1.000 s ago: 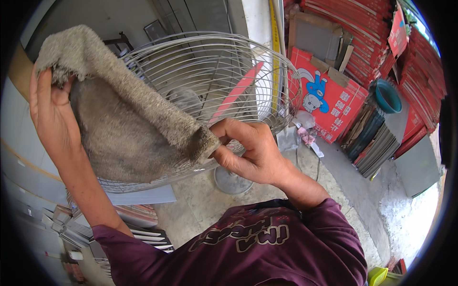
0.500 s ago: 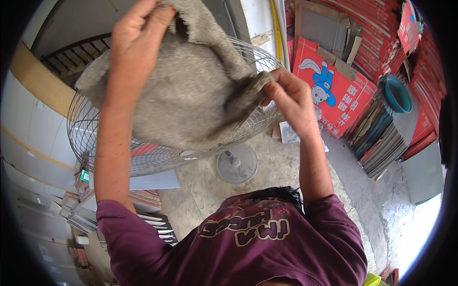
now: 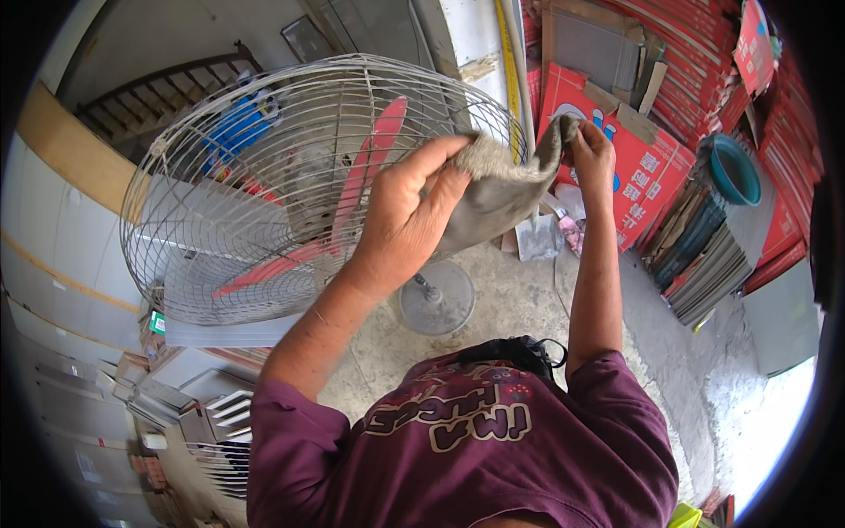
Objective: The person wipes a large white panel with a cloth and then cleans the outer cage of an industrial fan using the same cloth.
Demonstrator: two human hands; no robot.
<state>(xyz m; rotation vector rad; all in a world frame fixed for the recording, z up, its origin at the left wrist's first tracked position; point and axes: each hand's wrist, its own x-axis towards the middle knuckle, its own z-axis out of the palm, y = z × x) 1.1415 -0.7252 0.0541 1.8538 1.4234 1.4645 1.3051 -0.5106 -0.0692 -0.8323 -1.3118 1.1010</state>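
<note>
Between my two hands hangs a grey-brown cloth (image 3: 488, 207), fuzzy along its upper edge and sagging in the middle. My left hand (image 3: 414, 198) pinches the near left corner between thumb and fingers, in front of the fan's right side. At the far right corner, my right hand (image 3: 591, 158) grips the cloth close to its edge. Behind the cloth stands a large pedestal fan with a round wire guard (image 3: 255, 106) and red blades (image 3: 374, 158). The cloth covers part of the guard's right rim. The fan's round base (image 3: 437, 299) rests on the floor.
To the right, red cartons (image 3: 656, 189) are stacked along the wall, with a teal basin (image 3: 735, 172) on upright stacked sheets. White panels (image 3: 70, 229) line the left side. Loose tiles (image 3: 233, 414) lie at lower left. A wooden stair railing (image 3: 167, 84) is behind the fan.
Both hands have moved right with the cloth, the left one also lower. The cloth has swung off the fan's front, uncovering the guard and red blades, and now hangs bunched narrower.
</note>
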